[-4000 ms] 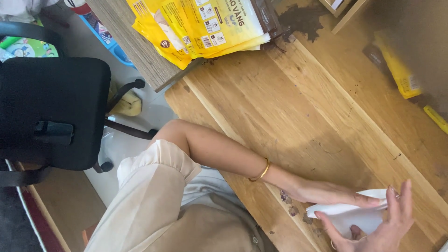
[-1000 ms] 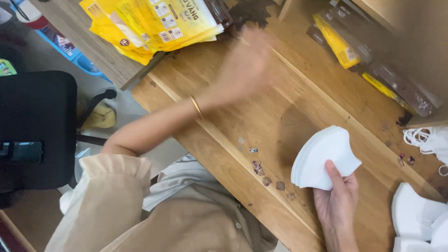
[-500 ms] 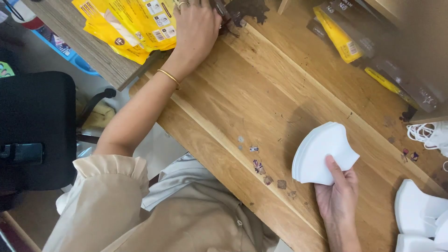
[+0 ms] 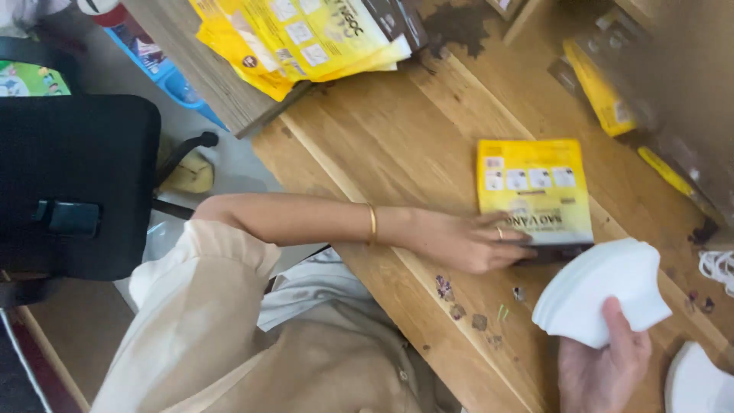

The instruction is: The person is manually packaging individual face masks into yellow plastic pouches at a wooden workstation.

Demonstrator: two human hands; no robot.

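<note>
Closest to the body, the right hand grips a white stack of curved paper pieces from below, thumb pressed on its face, held just above the wooden table. Further out, the left hand lies flat with fingers spread on the lower edge of a yellow flat pouch, which rests on the table just beside the stack. I think a firm, even press keeps the pouch from sliding. Farthest, more yellow pouches lie piled.
</note>
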